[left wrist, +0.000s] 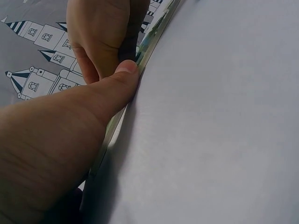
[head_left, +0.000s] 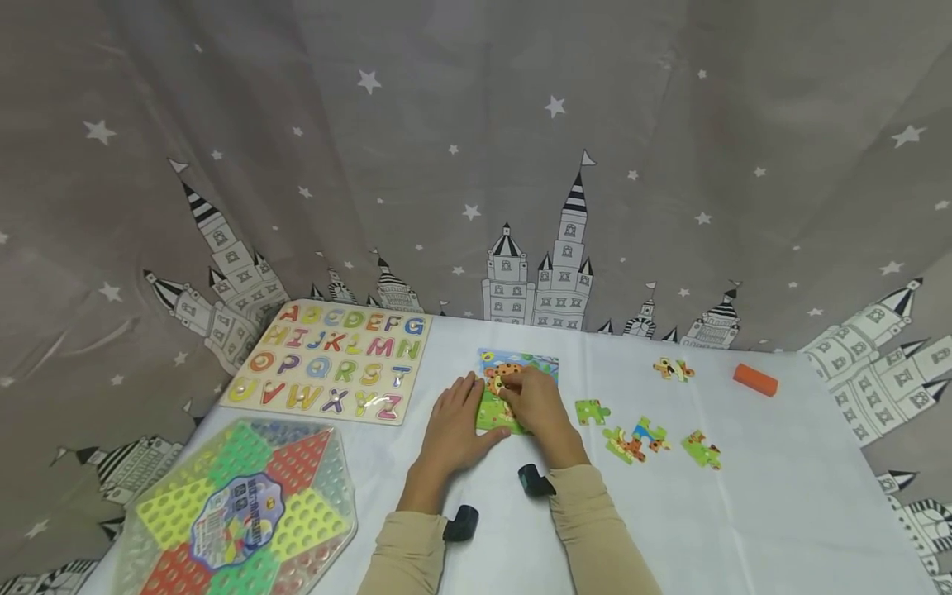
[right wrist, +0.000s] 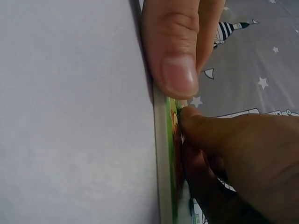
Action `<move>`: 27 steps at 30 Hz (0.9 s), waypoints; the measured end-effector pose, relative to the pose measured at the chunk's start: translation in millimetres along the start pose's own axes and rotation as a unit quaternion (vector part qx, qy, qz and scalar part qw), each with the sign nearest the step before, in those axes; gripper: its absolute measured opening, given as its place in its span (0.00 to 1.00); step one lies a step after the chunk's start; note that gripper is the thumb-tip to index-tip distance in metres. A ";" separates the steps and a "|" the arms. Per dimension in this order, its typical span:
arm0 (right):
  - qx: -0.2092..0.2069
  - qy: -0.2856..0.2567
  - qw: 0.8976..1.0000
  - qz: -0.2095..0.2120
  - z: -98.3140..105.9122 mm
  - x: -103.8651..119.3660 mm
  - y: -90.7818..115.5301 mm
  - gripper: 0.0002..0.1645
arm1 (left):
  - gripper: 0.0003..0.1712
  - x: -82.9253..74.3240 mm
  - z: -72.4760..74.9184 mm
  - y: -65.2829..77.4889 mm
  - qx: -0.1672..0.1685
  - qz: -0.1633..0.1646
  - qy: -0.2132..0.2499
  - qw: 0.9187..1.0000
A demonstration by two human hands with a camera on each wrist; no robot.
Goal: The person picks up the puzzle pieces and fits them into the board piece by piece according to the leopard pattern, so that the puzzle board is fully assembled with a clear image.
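A small jigsaw puzzle with a spotted cartoon animal on green lies on the white table in the head view. My left hand rests along its left side, fingers extended; the thumb presses the near edge in the left wrist view. Over the middle of the picture, my right hand has its fingers bent, with thumb and fingertips pinching a puzzle piece at the surface. The piece is mostly hidden by the fingers. From the right wrist view, the board's edge shows beside both hands.
Right of the puzzle lie several loose pieces, among them a green one and a spotted one. An orange cylinder lies farther right. To the left are an alphabet board and a hexagonal game board. A grey castle-print curtain hangs behind.
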State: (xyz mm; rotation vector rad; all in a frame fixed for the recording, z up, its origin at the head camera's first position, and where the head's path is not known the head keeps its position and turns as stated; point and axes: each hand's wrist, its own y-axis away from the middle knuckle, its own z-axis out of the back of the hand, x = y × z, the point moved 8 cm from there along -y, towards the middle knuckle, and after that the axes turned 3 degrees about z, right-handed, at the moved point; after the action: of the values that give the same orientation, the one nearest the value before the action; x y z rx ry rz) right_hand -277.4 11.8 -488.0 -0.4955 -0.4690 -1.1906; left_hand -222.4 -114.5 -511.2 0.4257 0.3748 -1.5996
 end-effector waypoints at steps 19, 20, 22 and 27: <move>0.008 0.076 0.997 -0.009 -5.3 8.0 -2.5 0.10 | 0.53 1.2 1.6 0.2 0.009 0.001 0.000 1.000; 0.007 0.081 0.997 -0.008 -6.1 8.2 -2.4 0.10 | 0.53 1.0 1.8 -0.1 0.008 0.001 -0.001 1.000; 0.002 0.084 0.996 -0.007 -6.8 7.8 -1.8 0.10 | 0.53 0.8 1.1 -0.8 0.006 -0.001 -0.002 1.000; 0.010 0.050 0.999 -0.016 -6.3 2.3 -1.8 0.10 | 0.53 2.7 -1.6 -1.6 0.006 0.000 -0.004 1.000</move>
State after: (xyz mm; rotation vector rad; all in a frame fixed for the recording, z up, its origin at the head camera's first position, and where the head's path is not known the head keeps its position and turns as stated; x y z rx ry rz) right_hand -277.9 5.9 -491.5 -0.4108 -0.4047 -1.2341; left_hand -224.1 -116.0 -513.9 0.4277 0.3603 -1.6040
